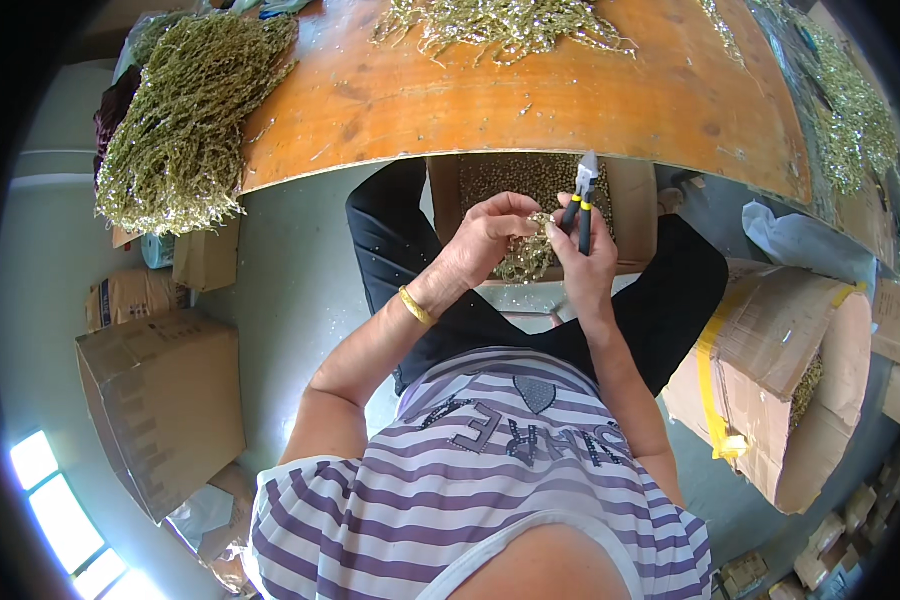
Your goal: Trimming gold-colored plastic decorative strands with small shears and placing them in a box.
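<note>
Over a cardboard box (635,205) between my knees, both hands are close together. My left hand (492,238), with a yellow bangle at the wrist, is closed in a pinch on a small bunch of gold glittery strands (526,262). The strands dangle below its fingers. My right hand (590,262) grips a pair of pliers (586,185) with black and yellow handles, their metal jaws pointing away from me. Its thumb and finger also seem to touch the strands. Small gold beads (505,178) lie inside the box, partly hidden by my hands.
An orange-brown wooden table (530,110) curves ahead, bearing a large gold strand bundle (185,120) at its left edge and another pile (500,28) farther back. A closed carton (165,400) stands left. To the right, an open carton (760,350) lies tilted with gold material inside.
</note>
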Motion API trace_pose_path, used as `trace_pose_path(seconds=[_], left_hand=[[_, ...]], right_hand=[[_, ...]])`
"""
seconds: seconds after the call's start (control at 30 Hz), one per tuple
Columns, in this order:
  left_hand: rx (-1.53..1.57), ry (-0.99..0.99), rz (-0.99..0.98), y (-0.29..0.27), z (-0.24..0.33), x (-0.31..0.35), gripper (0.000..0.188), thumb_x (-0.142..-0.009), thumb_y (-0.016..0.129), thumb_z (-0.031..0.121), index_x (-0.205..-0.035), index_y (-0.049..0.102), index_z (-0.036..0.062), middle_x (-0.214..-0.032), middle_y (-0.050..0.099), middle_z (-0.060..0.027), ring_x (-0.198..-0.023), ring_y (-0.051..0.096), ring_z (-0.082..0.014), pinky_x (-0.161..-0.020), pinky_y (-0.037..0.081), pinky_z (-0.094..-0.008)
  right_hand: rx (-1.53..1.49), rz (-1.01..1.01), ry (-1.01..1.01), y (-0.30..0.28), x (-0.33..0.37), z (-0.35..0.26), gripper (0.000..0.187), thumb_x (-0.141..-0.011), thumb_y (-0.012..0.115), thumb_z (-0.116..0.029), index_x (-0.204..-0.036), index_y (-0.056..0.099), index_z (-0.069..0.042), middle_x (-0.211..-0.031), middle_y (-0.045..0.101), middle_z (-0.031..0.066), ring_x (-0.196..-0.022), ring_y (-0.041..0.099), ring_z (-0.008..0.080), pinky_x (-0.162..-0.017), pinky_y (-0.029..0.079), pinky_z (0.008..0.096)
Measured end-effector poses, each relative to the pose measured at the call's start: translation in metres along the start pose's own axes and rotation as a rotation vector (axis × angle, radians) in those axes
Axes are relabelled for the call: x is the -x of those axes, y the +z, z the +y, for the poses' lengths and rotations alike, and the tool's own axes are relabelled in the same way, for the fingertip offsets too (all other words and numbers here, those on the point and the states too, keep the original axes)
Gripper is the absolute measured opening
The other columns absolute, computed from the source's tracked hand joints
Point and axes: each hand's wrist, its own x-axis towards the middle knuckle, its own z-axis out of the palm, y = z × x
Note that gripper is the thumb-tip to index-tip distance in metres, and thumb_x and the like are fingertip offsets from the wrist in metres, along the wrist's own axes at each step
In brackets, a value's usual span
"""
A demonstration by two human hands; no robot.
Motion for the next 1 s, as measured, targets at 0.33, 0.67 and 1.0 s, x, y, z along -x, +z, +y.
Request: trace_pose_path(seconds=[0.33,0.67,1.0], left_hand=[[-0.015,0.062,0.030,-0.007,-0.010,-0.004,0.018,-0.075,0.057,-0.001,-0.092,0.054,0.0031,-0.083,0.056,-0.0020,-0.077,0.051,-0.0097,-0.072,0.040,-0.0220],[-0.078,0.058,0.081,-0.003,-0.006,-0.003,0.016,-0.076,0.056,-0.001,-0.091,0.055,0.0032,-0.080,0.055,-0.0007,-0.074,0.052,-0.0084,-0.070,0.041,-0.0213],[-0.119,0.093,0.028,-0.006,-0.007,-0.005,0.021,-0.075,0.058,-0.002,-0.095,0.054,0.0030,-0.081,0.054,-0.0007,-0.075,0.051,-0.0080,-0.070,0.041,-0.0200]], right_hand=[[0.016,-0.030,0.144,-0.003,0.002,0.002,0.032,-0.077,0.059,-0.004,-0.109,0.054,-0.005,-0.082,0.050,-0.0037,-0.073,0.046,0.0038,-0.068,0.040,0.0184],[0.024,-0.023,0.154,-0.004,-0.001,-0.002,0.030,-0.077,0.059,-0.005,-0.107,0.054,-0.005,-0.082,0.049,-0.0033,-0.072,0.046,0.0034,-0.065,0.040,0.0179],[0.120,-0.046,0.069,-0.006,-0.002,-0.003,0.028,-0.076,0.058,-0.004,-0.104,0.056,-0.005,-0.079,0.047,-0.0051,-0.071,0.044,0.0032,-0.066,0.039,0.0178]])
